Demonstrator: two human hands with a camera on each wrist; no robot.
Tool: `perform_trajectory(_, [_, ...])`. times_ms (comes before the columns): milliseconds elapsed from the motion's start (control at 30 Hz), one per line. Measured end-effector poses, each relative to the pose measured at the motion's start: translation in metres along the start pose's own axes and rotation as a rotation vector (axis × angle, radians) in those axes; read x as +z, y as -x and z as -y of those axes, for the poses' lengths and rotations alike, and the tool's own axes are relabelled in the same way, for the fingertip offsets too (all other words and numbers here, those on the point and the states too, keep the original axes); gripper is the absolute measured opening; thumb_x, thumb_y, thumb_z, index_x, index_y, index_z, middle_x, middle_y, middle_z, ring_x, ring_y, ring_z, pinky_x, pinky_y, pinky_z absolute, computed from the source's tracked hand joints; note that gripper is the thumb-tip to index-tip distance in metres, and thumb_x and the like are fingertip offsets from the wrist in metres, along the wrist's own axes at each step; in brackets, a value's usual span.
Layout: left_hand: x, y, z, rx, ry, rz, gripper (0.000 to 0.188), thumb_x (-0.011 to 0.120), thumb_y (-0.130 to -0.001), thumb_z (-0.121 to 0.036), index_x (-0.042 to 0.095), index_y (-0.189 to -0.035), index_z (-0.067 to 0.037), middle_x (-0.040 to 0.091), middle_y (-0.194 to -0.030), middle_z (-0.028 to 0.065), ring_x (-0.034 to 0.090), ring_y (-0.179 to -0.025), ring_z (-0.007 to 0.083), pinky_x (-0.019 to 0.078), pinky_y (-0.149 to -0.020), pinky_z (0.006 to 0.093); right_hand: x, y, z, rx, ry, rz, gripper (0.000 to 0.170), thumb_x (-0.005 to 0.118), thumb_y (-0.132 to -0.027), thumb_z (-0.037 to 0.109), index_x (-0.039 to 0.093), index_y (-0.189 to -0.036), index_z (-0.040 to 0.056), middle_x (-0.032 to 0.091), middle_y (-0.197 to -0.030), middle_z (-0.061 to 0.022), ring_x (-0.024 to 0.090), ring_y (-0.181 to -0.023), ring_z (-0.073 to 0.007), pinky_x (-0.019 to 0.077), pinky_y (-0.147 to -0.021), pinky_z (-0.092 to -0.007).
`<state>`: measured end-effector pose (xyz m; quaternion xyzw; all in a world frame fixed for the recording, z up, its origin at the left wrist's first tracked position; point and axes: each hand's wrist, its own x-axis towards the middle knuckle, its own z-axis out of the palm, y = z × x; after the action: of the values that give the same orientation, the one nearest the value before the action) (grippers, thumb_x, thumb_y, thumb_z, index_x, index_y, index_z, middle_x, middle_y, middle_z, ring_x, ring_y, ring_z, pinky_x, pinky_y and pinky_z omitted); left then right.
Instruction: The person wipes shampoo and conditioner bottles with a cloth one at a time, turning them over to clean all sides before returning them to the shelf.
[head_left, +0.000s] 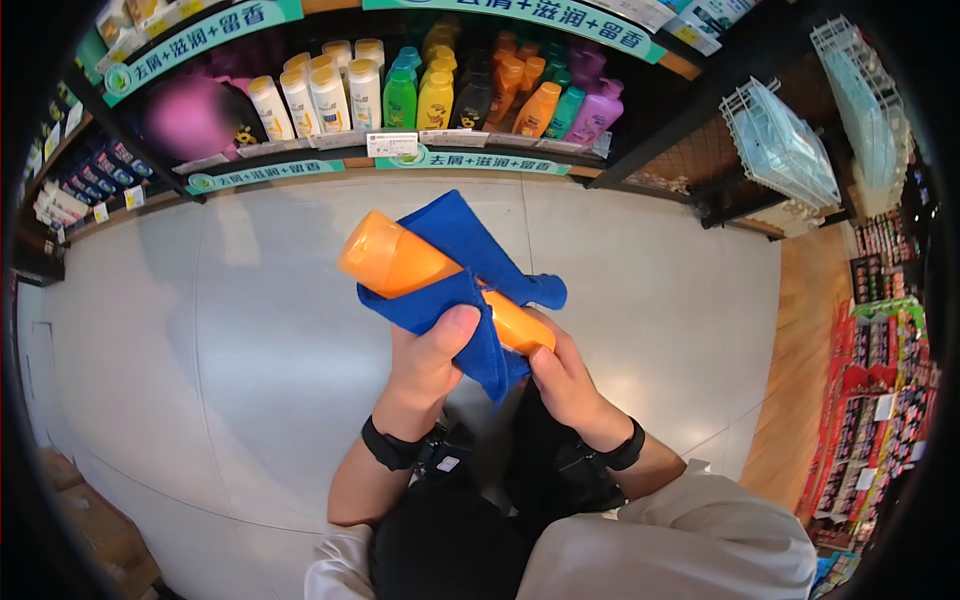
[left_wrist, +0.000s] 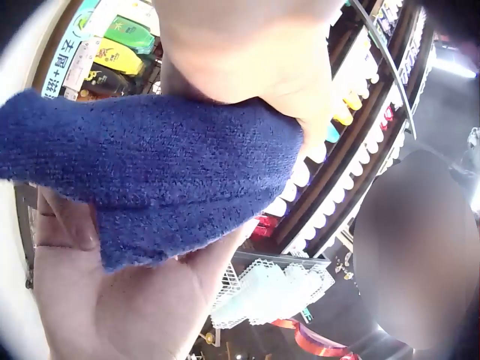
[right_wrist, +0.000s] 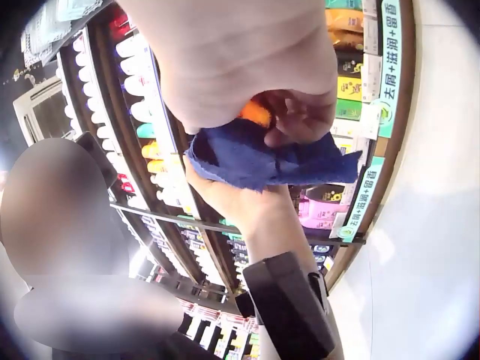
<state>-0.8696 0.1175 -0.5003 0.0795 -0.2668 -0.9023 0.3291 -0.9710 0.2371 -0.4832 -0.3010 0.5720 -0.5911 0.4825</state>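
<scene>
An orange bottle (head_left: 405, 262) lies tilted across a blue cloth (head_left: 455, 235) in the head view, its capped end up to the left. My left hand (head_left: 428, 355) grips the cloth and bottle from below, thumb pressed on a fold over the bottle's middle. My right hand (head_left: 572, 385) holds the bottle's lower right end between thumb and fingers. In the left wrist view the cloth (left_wrist: 187, 165) covers the bottle. A bit of orange bottle (right_wrist: 256, 113) shows beneath my right hand (right_wrist: 247, 67) in the right wrist view.
Ahead stands a shelf (head_left: 330, 142) with rows of white, green, yellow and orange bottles. Wire baskets (head_left: 780, 140) of pale blue packs hang at the right, above a red display rack (head_left: 865, 400). Cardboard boxes (head_left: 95, 520) sit at the lower left.
</scene>
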Motion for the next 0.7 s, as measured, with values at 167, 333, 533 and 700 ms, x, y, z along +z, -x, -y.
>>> perform_trajectory(167, [0.02, 0.009, -0.011, 0.107, -0.041, 0.086, 0.07, 0.082, -0.066, -0.027, 0.045, -0.121, -0.006, 0.057, -0.104, 0.0053, 0.056, -0.101, 0.0248, 0.0452, -0.091, 0.0408, -0.006, 0.004, -0.009, 0.313, -0.328, 0.03, 0.055, 0.041, -0.092, 0.055, 0.057, -0.11, 0.0052, 0.058, -0.079, -0.0004, 0.052, -0.056, -0.0065, 0.0363, -0.044, -0.0188])
perform_trajectory(333, [0.025, 0.004, -0.024, 0.251, -0.098, 0.275, 0.053, 0.081, -0.066, -0.035, 0.048, -0.097, -0.008, 0.054, -0.083, 0.0058, 0.056, -0.076, 0.0215, 0.0434, -0.081, 0.0366, -0.008, 0.007, -0.046, 0.716, -0.507, 0.307, 0.059, 0.034, -0.089, 0.066, 0.055, -0.095, 0.011, 0.05, -0.061, 0.0012, 0.036, -0.039, -0.0052, 0.0273, -0.037, -0.0174])
perform_trajectory(533, [0.042, 0.004, -0.022, 0.308, -0.4, -0.144, 0.051, 0.068, -0.074, -0.05, 0.046, -0.097, -0.011, 0.049, -0.086, 0.0021, 0.052, -0.083, 0.0178, 0.0432, -0.082, 0.0372, 0.017, 0.01, -0.018, -0.114, -0.37, -0.081, 0.044, 0.058, -0.091, 0.033, 0.046, -0.119, 0.0013, 0.057, -0.088, -0.002, 0.051, -0.083, -0.0088, 0.0439, -0.074, -0.0253])
perform_trajectory(700, [0.023, -0.008, -0.025, 0.198, -0.348, 0.019, 0.05, 0.069, -0.074, -0.045, 0.043, -0.103, -0.013, 0.047, -0.089, 0.0016, 0.051, -0.087, 0.0186, 0.0422, -0.086, 0.0394, 0.0, 0.001, -0.025, 0.203, -0.452, 0.143, 0.05, 0.046, -0.09, 0.052, 0.055, -0.101, 0.0043, 0.047, -0.056, -0.0006, 0.041, -0.045, -0.0047, 0.0316, -0.043, -0.0181])
